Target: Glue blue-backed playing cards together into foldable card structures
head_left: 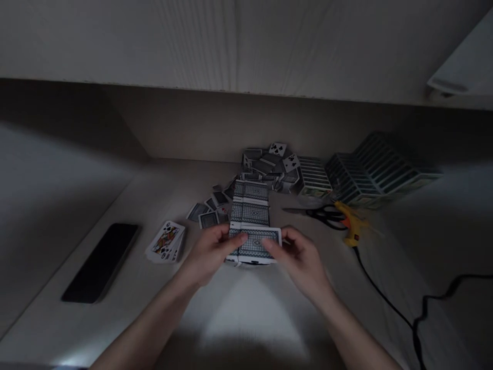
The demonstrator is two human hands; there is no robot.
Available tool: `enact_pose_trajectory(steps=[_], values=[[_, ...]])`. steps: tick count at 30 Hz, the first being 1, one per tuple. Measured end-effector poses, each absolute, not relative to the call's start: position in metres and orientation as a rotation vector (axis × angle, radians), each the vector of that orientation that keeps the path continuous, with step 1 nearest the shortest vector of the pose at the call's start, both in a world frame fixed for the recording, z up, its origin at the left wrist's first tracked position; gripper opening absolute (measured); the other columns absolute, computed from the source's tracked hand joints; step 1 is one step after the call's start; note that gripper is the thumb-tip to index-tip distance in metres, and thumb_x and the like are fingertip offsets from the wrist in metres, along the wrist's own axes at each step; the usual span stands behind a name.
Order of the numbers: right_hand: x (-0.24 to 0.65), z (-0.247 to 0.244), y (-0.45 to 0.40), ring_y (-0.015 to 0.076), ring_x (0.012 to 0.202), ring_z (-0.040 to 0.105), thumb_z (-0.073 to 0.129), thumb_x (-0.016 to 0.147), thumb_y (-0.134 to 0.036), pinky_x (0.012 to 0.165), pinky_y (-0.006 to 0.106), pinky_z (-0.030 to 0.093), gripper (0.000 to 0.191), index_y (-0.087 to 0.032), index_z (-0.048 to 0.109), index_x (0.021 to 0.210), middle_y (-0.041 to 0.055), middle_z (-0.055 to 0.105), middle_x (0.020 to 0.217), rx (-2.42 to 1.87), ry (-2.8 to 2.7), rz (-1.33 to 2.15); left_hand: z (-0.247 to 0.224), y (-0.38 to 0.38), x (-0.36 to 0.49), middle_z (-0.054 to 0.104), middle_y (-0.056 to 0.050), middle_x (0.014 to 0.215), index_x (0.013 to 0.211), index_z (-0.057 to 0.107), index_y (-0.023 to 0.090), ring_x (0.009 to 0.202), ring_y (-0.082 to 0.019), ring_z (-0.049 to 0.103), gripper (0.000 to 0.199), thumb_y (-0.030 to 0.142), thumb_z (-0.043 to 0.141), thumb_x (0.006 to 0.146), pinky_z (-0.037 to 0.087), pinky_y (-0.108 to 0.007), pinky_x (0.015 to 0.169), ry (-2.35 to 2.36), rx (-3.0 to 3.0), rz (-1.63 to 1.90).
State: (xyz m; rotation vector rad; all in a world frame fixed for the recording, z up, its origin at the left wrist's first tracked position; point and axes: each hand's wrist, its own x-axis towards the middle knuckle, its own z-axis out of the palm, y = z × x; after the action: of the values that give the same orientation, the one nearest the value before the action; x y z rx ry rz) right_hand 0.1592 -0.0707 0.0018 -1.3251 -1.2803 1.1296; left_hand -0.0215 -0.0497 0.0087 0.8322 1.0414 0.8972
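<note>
A patterned playing card, back side up, lies between my two hands over the near end of a long piece built of playing cards. My left hand pinches its left side, thumb on top. On the opposite edge my right hand grips the same card, with the thumb pressing its face. The built piece shows rows of card backs running away from me, and its underside is hidden. To the left rests a fanned stack of cards with a queen on top.
Cut card pieces and a heap of folded cards lie behind. Black scissors and a yellow glue gun with a black cord sit right, before stepped card structures. A phone lies left; a board overhangs.
</note>
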Motion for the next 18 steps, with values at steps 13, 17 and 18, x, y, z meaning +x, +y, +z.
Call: enact_pose_trajectory(steps=[13,17,18], values=[[0.154,-0.015,-0.066,0.0067,0.045,0.04,0.063,0.077,-0.053,0.04,0.019,0.032,0.038,-0.017,0.054,0.067,-0.0057,0.046,0.053,-1.221,-1.17,1.556,0.003,-0.043,-0.041,0.074,-0.01,0.098,0.098,0.071,0.013,0.083,-0.019,0.069,0.041,0.026,0.083,0.061,0.053,-0.025,0.073,0.796,0.605,0.67],[0.153,-0.014,-0.064,0.0067,0.043,0.038,0.062,0.076,-0.057,0.036,0.019,0.031,0.04,-0.018,0.055,0.067,-0.0062,0.043,0.052,-1.253,-1.14,1.549,0.001,-0.044,-0.039,0.074,-0.009,0.094,0.097,0.071,0.013,0.082,-0.02,0.069,0.043,0.027,0.084,0.058,0.053,-0.025,0.071,0.827,0.631,0.654],[0.153,-0.014,-0.064,0.0067,0.043,0.038,0.062,0.076,-0.058,0.036,0.019,0.03,0.041,-0.018,0.055,0.068,-0.0064,0.043,0.052,-1.272,-1.136,1.54,0.002,-0.044,-0.037,0.074,-0.008,0.093,0.096,0.071,0.013,0.08,-0.019,0.069,0.043,0.028,0.083,0.058,0.053,-0.025,0.071,0.84,0.644,0.656]])
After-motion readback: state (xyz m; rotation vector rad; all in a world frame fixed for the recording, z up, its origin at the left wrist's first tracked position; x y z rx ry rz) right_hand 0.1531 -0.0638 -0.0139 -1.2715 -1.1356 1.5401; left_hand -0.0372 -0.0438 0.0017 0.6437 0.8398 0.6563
